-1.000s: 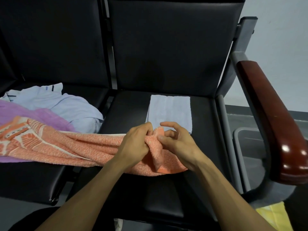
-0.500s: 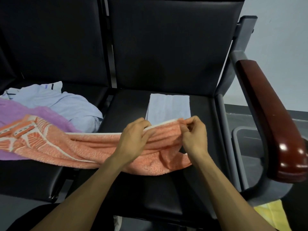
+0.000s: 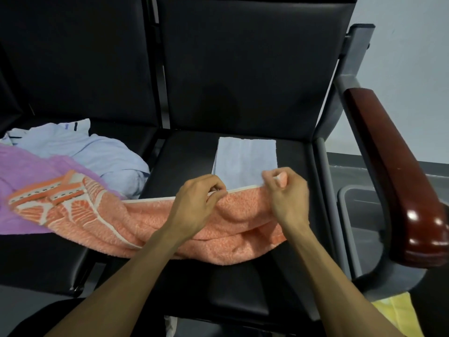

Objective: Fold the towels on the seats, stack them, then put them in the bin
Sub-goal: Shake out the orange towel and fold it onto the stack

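- Head view: my left hand pinches the far white-trimmed edge of the orange towel, fingers curled over the hem, knuckles up.
- My right hand grips the same edge further to the right, and a small bunch of orange cloth shows between my thumb and curled fingers.
- The hem runs fairly straight between my two hands, just at the near end of the folded pale blue towel.
- The orange towel sprawls across two seats: its plain part sags over the front of the right seat below my wrists, and its patterned end, with white leaf lines and striped bands, lies on the left seat.
- That patterned end rests on top of a purple towel, which lies spread on the left seat.
- Behind the purple towel sits a crumpled light blue towel, unfolded, with dark stripes near its far edge.
- The folded pale blue towel lies flat as a neat rectangle toward the back of the right seat, its near end touching or just under the orange hem; I cannot tell which.
- A grey bin stands on the floor to the right of the seats, partly hidden by the wooden armrest.
- A bit of yellow cloth shows at the bottom right, beside my right forearm.
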A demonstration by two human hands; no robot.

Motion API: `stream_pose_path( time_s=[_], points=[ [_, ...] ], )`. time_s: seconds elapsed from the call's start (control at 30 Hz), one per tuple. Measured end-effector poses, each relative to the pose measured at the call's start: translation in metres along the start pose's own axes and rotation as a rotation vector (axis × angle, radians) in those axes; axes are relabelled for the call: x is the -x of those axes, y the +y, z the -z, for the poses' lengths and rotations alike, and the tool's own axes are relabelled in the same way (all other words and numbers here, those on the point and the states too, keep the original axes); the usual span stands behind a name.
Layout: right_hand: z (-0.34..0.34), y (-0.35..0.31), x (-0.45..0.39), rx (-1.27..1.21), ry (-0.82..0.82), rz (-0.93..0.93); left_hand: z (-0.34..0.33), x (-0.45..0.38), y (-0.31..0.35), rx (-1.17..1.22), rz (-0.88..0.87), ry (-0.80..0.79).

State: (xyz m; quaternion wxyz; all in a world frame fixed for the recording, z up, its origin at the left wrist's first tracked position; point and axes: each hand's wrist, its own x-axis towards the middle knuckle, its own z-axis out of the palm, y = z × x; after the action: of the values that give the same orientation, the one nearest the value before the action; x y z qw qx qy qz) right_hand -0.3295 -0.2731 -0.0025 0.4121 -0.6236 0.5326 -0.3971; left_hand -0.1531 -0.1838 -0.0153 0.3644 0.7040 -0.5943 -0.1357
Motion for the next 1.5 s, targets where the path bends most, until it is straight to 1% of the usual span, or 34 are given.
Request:
stream_pose_path(
  time_s=[0.07,0.1,0.13,0.17,0.27,0.3,0.33,0.37,0.4,0.47,0.5,0.53,0.57,0.67,0.7,0.73,0.77,0.87,0.9,0.93,0.97,1.03,1.07,1.1,1.13,1.17,1.23,1.27,1.3,1.33,1.37,1.43,1.47,1.5],
  points=[
    [-0.003,-0.005,0.008,0.077,-0.333,0.055,-0.001,0.000,0.002,0.017,-0.047,-0.016],
    [-0.008,-0.005,0.012,0.133,-0.467,0.073,-0.001,0.000,0.003,0.019,-0.063,-0.015],
    [-0.012,-0.006,0.015,0.191,-0.511,0.097,-0.001,-0.001,0.003,0.020,-0.068,-0.011],
    [-0.015,-0.006,0.016,0.219,-0.463,0.105,-0.002,-0.001,0.002,0.016,-0.061,-0.013],
    [-0.012,-0.004,0.010,0.216,-0.089,0.085,-0.002,-0.001,-0.004,-0.050,-0.028,-0.037],
    [-0.009,-0.005,0.008,0.217,0.011,0.076,-0.001,-0.001,-0.006,-0.067,-0.027,-0.027],
    [-0.005,-0.003,0.005,0.229,0.057,0.075,-0.001,-0.001,-0.007,-0.073,-0.031,-0.005],
    [-0.002,-0.003,0.005,0.232,0.020,0.085,0.000,-0.001,-0.006,-0.073,-0.039,0.015],
    [-0.002,-0.002,0.006,0.236,-0.081,0.103,0.000,0.000,-0.004,-0.075,-0.051,0.023],
    [-0.007,0.001,0.012,0.267,-0.350,0.167,0.000,0.001,0.000,-0.093,-0.087,0.005],
    [-0.011,0.002,0.015,0.291,-0.435,0.219,-0.001,0.002,0.002,-0.101,-0.093,-0.009],
    [-0.013,0.000,0.018,0.333,-0.430,0.278,-0.002,0.002,0.002,-0.107,-0.089,-0.015],
    [-0.015,-0.001,0.016,0.338,-0.360,0.303,-0.002,0.002,0.002,-0.114,-0.075,-0.013],
    [-0.005,-0.003,0.006,0.308,0.013,0.267,0.000,0.000,-0.003,-0.122,-0.034,-0.001],
    [-0.001,-0.003,0.004,0.299,0.082,0.247,0.001,0.000,-0.004,-0.113,-0.028,0.001],
    [0.002,-0.002,0.004,0.297,0.082,0.243,0.002,0.000,-0.004,-0.100,-0.029,-0.001],
    [0.003,-0.002,0.005,0.302,0.012,0.267,0.002,0.001,-0.004,-0.086,-0.039,-0.009],
    [-0.008,-0.001,0.015,0.346,-0.438,0.304,0.000,0.003,0.002,-0.076,-0.088,-0.044],
    [-0.014,0.003,0.016,0.384,-0.521,0.333,-0.001,0.003,0.003,-0.075,-0.092,-0.052],
    [-0.018,0.003,0.018,0.431,-0.504,0.358,-0.002,0.003,0.004,-0.076,-0.091,-0.053],
    [-0.021,0.004,0.016,0.452,-0.420,0.360,-0.002,0.003,0.004,-0.087,-0.086,-0.048],
    [-0.017,0.004,0.011,0.418,-0.164,0.289,-0.001,0.002,0.001,-0.117,-0.064,-0.023],
    [-0.013,0.003,0.008,0.396,-0.057,0.255,-0.001,0.001,-0.001,-0.124,-0.054,-0.007],
    [-0.008,0.002,0.007,0.380,0.012,0.243,0.000,0.000,-0.003,-0.127,-0.051,0.002],
    [-0.004,0.001,0.005,0.360,0.018,0.246,0.001,0.000,-0.005,-0.124,-0.058,0.001],
    [-0.002,0.000,0.005,0.343,-0.046,0.254,0.001,0.000,-0.006,-0.121,-0.071,-0.013],
    [-0.005,-0.003,0.011,0.358,-0.326,0.257,-0.002,0.001,-0.002,-0.117,-0.108,-0.046],
    [-0.010,0.000,0.014,0.409,-0.444,0.299,-0.003,0.002,0.000,-0.116,-0.124,-0.053],
    [-0.015,0.002,0.016,0.464,-0.470,0.359,-0.005,0.002,0.001,-0.115,-0.128,-0.052],
    [-0.018,0.002,0.017,0.480,-0.425,0.402,-0.005,0.001,0.001,-0.114,-0.122,-0.049],
    [-0.019,0.002,0.016,0.462,-0.334,0.408,-0.006,0.000,0.001,-0.114,-0.104,-0.044],
    [-0.014,0.000,0.011,0.381,-0.109,0.324,-0.004,-0.001,-0.001,-0.133,-0.063,-0.036],
    [-0.010,-0.001,0.009,0.337,-0.025,0.276,-0.004,-0.002,-0.001,-0.145,-0.050,-0.034],
    [-0.006,-0.002,0.008,0.309,0.015,0.238,-0.003,-0.002,-0.001,-0.152,-0.039,-0.035]
  ],
)
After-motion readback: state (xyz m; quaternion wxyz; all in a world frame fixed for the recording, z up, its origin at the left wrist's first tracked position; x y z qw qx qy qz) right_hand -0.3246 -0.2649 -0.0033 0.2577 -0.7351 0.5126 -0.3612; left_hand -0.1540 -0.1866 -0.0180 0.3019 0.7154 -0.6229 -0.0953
